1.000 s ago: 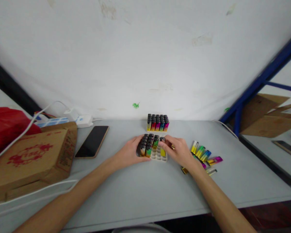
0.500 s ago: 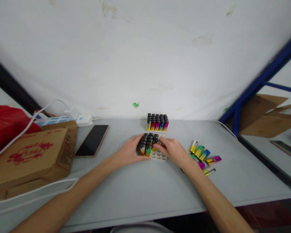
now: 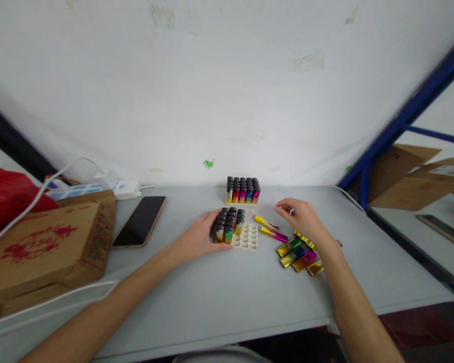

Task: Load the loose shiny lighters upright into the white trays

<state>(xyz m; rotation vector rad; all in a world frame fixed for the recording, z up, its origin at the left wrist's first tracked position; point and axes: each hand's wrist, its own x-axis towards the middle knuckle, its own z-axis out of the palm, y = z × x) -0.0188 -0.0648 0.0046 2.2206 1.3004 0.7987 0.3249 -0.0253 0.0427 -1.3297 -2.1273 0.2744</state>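
Note:
My left hand [image 3: 202, 233] is curved around the left side of a white lighter tray [image 3: 245, 241], its thumb along the near edge. Upright black-topped lighters [image 3: 227, 227] fill the tray's left part, and bare round-edged slots show on its right. My right hand [image 3: 300, 216] hovers over the table to the right, fingers bent and apart, with nothing visible in them. Below it lies a pile of loose shiny lighters [image 3: 293, 254] in gold, green, blue and magenta. Two single lighters [image 3: 273, 234] lie between tray and pile.
Behind the tray stands a full block of lighters [image 3: 243, 191] near the wall. To the left are a phone [image 3: 139, 222], a cardboard box [image 3: 41, 247], a red bag [image 3: 15, 194] and a white power strip [image 3: 126, 189]. A blue frame [image 3: 378, 143] and open carton [image 3: 404, 179] are at right.
My right hand has moved from the tray to the right, over the loose lighters. Two lighters now show beside the tray. My left hand stays at the tray.

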